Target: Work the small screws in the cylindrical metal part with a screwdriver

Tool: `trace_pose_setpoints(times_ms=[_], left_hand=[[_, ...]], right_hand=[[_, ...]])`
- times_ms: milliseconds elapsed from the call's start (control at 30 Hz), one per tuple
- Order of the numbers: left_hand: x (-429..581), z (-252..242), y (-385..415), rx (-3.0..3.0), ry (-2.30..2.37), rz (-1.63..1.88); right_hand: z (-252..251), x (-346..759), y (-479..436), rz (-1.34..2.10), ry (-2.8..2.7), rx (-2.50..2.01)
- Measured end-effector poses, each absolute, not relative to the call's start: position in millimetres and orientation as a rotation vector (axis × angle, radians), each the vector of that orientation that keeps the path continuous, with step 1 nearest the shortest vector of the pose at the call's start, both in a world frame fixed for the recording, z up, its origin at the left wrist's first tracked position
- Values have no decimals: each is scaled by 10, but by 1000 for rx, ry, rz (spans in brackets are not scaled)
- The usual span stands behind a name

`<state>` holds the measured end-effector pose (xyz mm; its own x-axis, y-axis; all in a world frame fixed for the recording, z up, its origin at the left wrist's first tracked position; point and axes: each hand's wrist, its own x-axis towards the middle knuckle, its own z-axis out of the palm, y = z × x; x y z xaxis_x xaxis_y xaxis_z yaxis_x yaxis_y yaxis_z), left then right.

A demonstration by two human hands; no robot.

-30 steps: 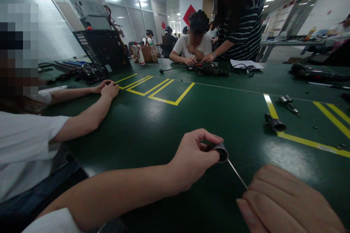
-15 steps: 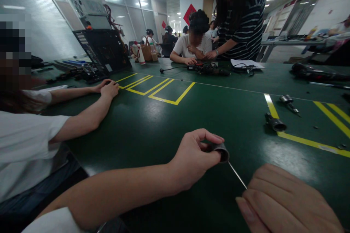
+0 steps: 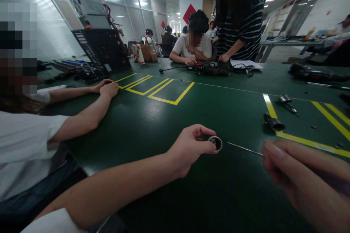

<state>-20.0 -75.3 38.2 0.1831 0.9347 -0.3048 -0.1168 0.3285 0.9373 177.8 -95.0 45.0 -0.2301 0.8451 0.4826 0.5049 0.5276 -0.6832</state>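
My left hand pinches a small dark metal cylinder between thumb and fingers, its open end turned toward me, just above the green table. My right hand is closed around the handle of a thin screwdriver. The bare metal shaft points left at the cylinder, its tip a short gap away from it. The handle is hidden inside the blurred fingers.
A dark cylindrical part and a small metal bit lie by yellow tape lines at right. A person's forearms rest on the table at left. A black computer case stands at the back left; other people work at the far edge.
The screwdriver tip has come out of the cylinder as my right hand drew back to the right and rose. My left hand turned the cylinder's open end more toward me.
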Motion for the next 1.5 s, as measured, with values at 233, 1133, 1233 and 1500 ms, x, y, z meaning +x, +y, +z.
trace_pose_setpoints(times_ms=[233,1133,1233,1500], left_hand=[[-242,438,-671,814,1106,987],[-237,398,-637,898,1120,953],[-246,393,-637,956,1133,934],[-235,339,-714,1097,1073,897]], right_hand=[[224,1746,-621,1175,-1367,-1311],[298,1606,-740,1033,-1765,-1312],[376,1703,-808,971,-1590,-1262],[436,1670,-990,639,-1913,-1055]])
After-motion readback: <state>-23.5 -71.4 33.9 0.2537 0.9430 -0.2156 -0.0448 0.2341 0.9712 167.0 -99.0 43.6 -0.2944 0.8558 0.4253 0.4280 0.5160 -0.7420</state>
